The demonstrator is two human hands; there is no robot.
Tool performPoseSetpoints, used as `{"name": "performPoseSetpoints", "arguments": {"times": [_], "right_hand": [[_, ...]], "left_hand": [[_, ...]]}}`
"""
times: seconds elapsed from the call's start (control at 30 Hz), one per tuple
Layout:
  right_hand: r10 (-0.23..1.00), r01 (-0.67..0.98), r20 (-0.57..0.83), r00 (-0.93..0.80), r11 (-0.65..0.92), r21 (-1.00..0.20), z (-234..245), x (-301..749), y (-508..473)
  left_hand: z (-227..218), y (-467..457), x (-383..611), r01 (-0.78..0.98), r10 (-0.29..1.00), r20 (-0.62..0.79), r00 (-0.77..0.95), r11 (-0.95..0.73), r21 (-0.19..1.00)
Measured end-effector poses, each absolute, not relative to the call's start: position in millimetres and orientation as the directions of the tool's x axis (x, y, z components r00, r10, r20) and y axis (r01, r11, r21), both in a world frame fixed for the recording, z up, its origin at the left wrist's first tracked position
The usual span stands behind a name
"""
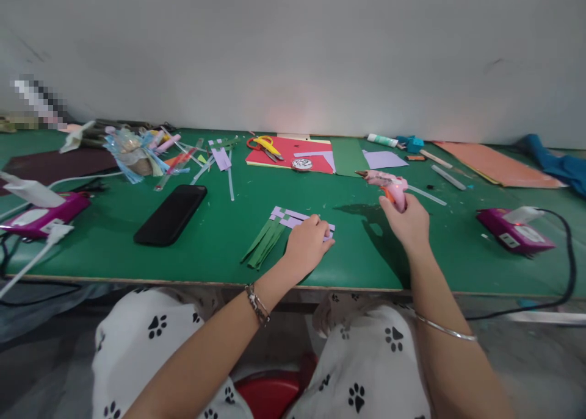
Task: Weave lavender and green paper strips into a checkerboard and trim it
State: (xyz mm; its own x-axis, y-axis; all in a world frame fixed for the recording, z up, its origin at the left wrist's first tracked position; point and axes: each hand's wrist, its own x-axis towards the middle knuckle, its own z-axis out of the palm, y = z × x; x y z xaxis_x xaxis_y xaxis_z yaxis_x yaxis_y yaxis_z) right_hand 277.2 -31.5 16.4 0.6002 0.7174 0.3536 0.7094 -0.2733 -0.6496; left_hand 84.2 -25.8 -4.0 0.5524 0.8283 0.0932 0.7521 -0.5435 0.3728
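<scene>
A woven piece of green and lilac paper strips (pixel 274 227) lies on the green table (pixel 357 254) near its front edge. My left hand (pixel 307 243) rests on the right end of that weave, fingers curled down and pressing the lilac strips. My right hand (pixel 409 221) is raised a little to the right, wrapped round the grip of a pink glue gun (pixel 388 184) whose nozzle points left, away from the weave.
A black phone (pixel 171 214) lies left of the weave. Further back are scissors (pixel 263 146) on red paper (pixel 293 152), loose strips, green and lilac sheets, glue sticks (pixel 447 177). Purple boxes with cables sit at the right (pixel 515 231) and left (pixel 43 214). An orange sheet (pixel 497 163) lies far right.
</scene>
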Motion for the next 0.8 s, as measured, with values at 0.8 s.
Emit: {"name": "performPoseSetpoints", "arguments": {"times": [0.8], "right_hand": [[0.726,0.706,0.336,0.6,-0.283,-0.65,17.8,274.4,-30.9]], "left_hand": [[14.9,1.7,18.4,0.596,0.798,0.378,0.469,-0.602,0.531]]}}
